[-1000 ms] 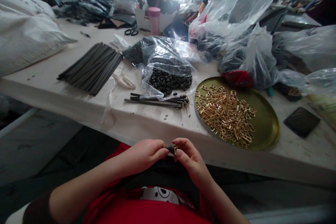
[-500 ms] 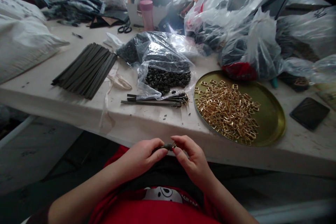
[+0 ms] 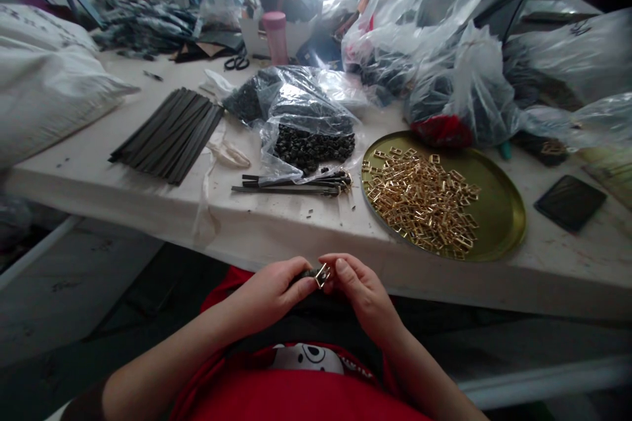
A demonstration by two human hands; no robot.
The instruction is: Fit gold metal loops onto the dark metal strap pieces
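A long white worktable (image 3: 123, 191) fills the far scene. On its right sits a round brass tray (image 3: 498, 210) heaped with gold buckles (image 3: 424, 204). Near, below the table edge, the left hand (image 3: 269, 293) and right hand (image 3: 358, 293) meet, fingertips pinching a small gold buckle (image 3: 323, 274) on a dark strap end (image 3: 305, 273) between them.

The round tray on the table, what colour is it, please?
Gold, a brassy yellow; the tray shows in the head view.
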